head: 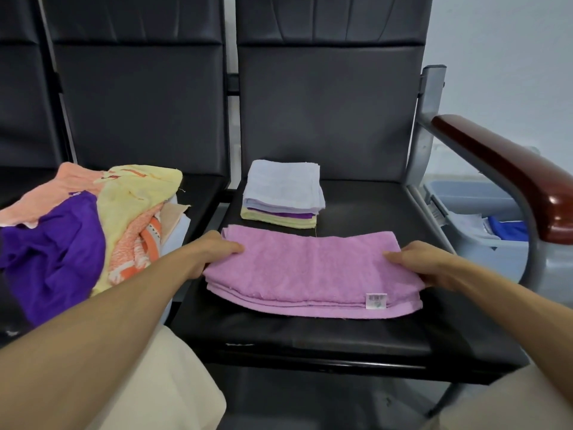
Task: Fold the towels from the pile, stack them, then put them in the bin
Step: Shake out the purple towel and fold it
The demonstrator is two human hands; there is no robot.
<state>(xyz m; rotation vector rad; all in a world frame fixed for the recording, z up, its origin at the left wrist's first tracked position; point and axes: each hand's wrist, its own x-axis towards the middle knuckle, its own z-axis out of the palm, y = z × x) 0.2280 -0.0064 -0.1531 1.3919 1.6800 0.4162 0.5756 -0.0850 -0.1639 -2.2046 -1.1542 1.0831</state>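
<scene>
A pink towel [310, 268], folded into a long strip with a white label near its right end, lies across the front of the black seat [356, 333]. My left hand [217, 249] grips its left end and my right hand [415, 262] grips its right end, fingers on top. Behind it sits a stack of folded towels [283, 193], pale blue on top, purple and yellow below. The pile of unfolded towels [93, 218] in purple, yellow, peach and orange covers the seat to the left. A grey bin [471, 197] stands on the floor to the right.
A metal armrest with a dark red wooden top [511, 175] rises between the seat and the bin. Black backrests [325, 103] close off the far side. The bin holds white and blue cloth [508, 229]. My legs in beige trousers [161, 383] are at the front.
</scene>
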